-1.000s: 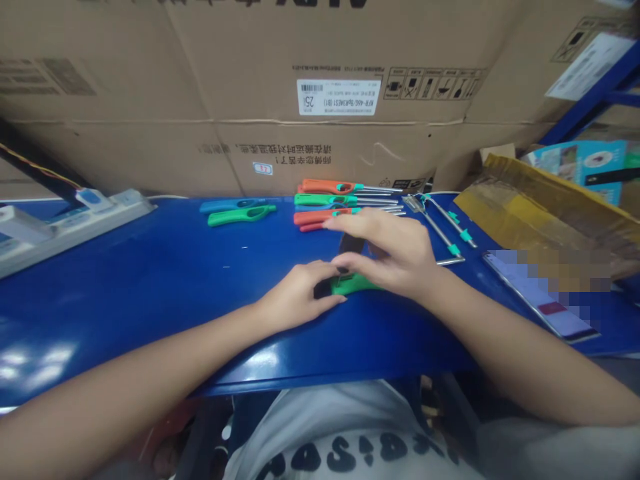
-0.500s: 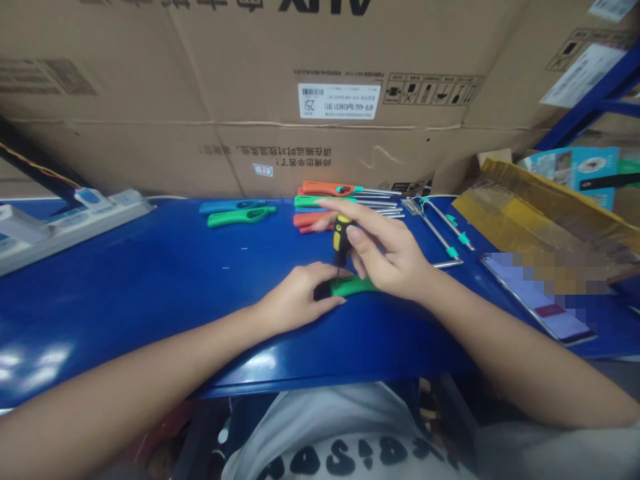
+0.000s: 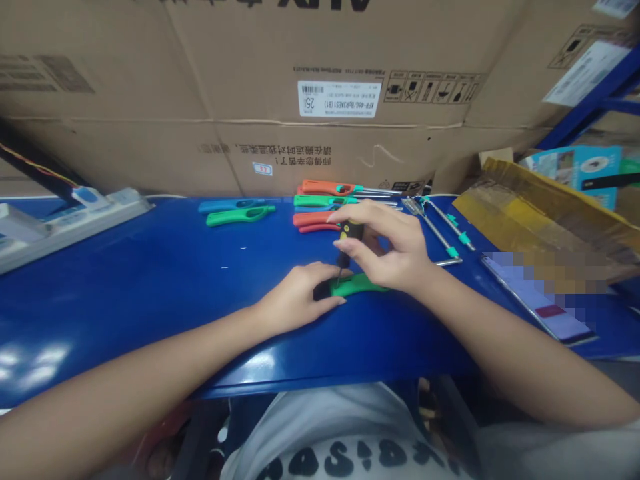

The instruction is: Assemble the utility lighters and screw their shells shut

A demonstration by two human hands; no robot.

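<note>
My left hand (image 3: 300, 297) lies over one end of a green plastic lighter body (image 3: 363, 285), pinning it to the bench. My right hand (image 3: 387, 247) pinches a small screwdriver with a yellow and black handle (image 3: 349, 237). Its thin metal shaft points down, with the tip on the green body by my left fingers. Several long-nosed lighter bodies lie in a row beyond my hands, including an orange one (image 3: 325, 187) and a red one (image 3: 313, 220). Metal lighter shafts with teal parts (image 3: 440, 227) lie to the right.
A blue workbench (image 3: 150, 287) carries everything. Beyond it stand large cardboard boxes (image 3: 325, 153). A power strip (image 3: 75, 227) lies at the left, a phone (image 3: 537, 297) at the right, and a yellow padded envelope (image 3: 550, 207) at the far right.
My right fingers have closed around the screwdriver handle and hide more of it than half a second ago. The left hand and green body have barely moved.
</note>
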